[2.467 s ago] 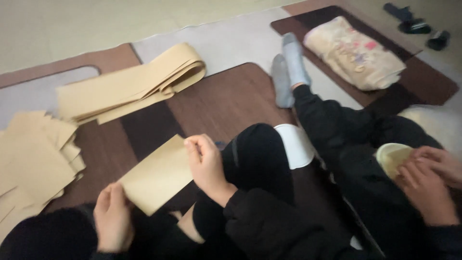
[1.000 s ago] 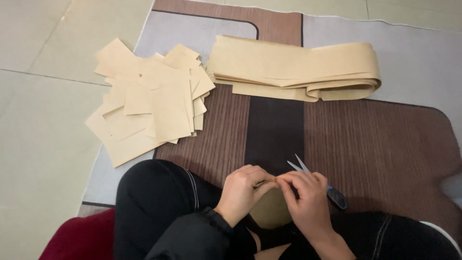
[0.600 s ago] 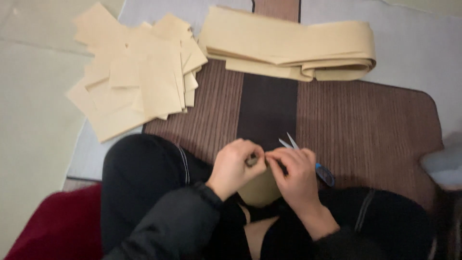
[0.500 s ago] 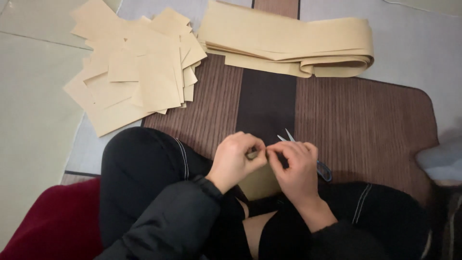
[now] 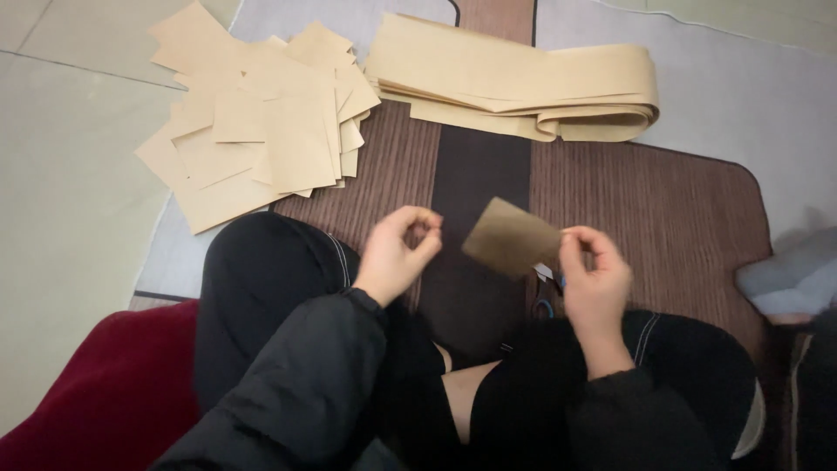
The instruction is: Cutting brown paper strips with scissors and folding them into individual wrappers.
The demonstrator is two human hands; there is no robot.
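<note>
- Fingers of right hand (image 5: 595, 283) pinch one corner of a small tan paper piece (image 5: 510, 237); piece hangs in the air at frame centre, tilted, over the dark stripe of the brown mat (image 5: 663, 209).
- Left hand (image 5: 397, 253): thumb and forefinger curled toward each other, tips close; cannot tell if anything sits between them. Not touching the paper piece.
- Scissors (image 5: 545, 301), blue handle, mostly hidden under the right hand, lying on the mat by the knee.
- Pile of cut tan sheets (image 5: 261, 139), upper left, fanned loosely, half on the mat, half on the pale floor.
- Folded long tan paper band (image 5: 514, 83), top centre, lying flat across the mat's far edge.
- Dark red cushion (image 5: 87, 384), lower left.
</note>
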